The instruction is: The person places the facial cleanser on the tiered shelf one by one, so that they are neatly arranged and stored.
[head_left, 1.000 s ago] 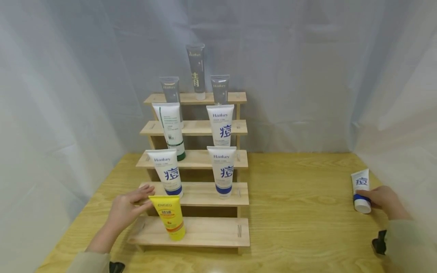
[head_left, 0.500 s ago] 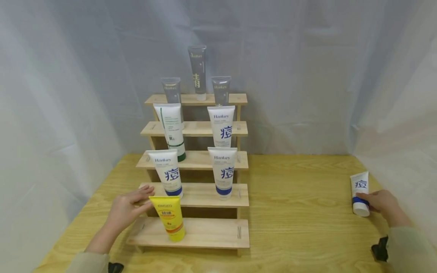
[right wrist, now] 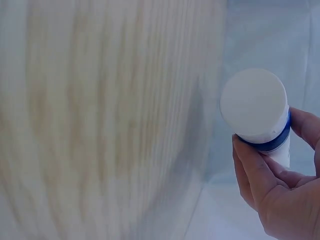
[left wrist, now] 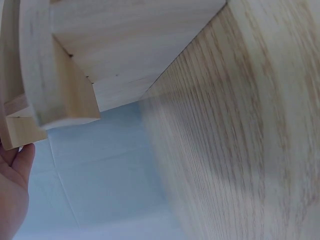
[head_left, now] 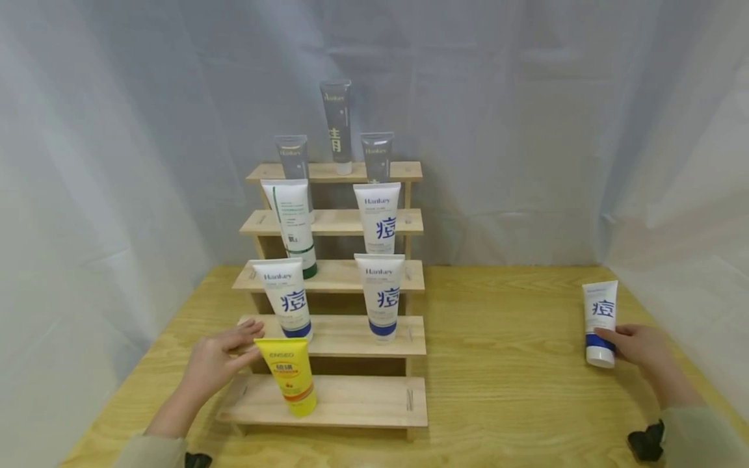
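My right hand holds a white squeeze tube with a blue band, above the table's right side. Its white cap faces the right wrist camera, with thumb and fingers round the tube near the band. My left hand grips the left end of a lower step of the wooden display stand; some fingertips are hidden. Just beside it, a yellow tube stands on the lowest step. Two white-and-blue tubes, left tube and right tube, stand one step up.
Higher steps carry a white-and-green tube, another white-and-blue tube and grey tubes, the topmost grey tube at the back. The wood-grain table extends right of the stand. Pale curtains hang behind and at both sides.
My right hand has moved left, and the white tube with it, now slightly higher and more upright. My left hand stays at the stand, and the standing tubes have not moved.
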A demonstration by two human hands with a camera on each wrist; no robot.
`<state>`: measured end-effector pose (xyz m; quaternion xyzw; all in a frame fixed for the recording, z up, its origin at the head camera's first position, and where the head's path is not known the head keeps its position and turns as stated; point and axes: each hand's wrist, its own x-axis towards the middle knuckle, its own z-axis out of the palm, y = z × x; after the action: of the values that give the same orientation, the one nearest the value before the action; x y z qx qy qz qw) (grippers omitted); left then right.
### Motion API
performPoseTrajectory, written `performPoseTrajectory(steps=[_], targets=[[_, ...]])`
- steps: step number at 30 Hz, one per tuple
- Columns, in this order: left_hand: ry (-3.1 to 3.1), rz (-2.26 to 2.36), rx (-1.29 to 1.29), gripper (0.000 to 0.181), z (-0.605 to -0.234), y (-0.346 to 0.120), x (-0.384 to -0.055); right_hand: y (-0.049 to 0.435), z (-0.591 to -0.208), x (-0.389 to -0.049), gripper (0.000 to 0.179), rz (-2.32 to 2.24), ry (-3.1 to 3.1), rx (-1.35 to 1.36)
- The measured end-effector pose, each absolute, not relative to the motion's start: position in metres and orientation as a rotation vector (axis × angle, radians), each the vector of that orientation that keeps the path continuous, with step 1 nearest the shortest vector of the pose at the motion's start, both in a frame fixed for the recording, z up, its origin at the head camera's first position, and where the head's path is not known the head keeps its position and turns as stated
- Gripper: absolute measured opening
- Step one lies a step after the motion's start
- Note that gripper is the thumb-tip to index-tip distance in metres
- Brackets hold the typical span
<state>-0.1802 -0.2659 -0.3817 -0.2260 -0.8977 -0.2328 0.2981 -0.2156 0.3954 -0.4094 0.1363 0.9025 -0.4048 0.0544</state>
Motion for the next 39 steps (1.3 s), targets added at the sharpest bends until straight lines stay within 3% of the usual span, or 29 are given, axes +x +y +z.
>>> performPoseTrajectory(steps=[28,39], targets=[[-2.39,-0.615,-0.599,0.03,-0.38,-0.265,-0.18,0.246,-0.379,-0.169,0.045,-1.796,2.687,-0.037],[-2.399,-0.624,-0.587,0.03,-0.381,-0.265,-0.179,0.195,-0.375,-0.152,0.053,-1.959,2.441,-0.335]])
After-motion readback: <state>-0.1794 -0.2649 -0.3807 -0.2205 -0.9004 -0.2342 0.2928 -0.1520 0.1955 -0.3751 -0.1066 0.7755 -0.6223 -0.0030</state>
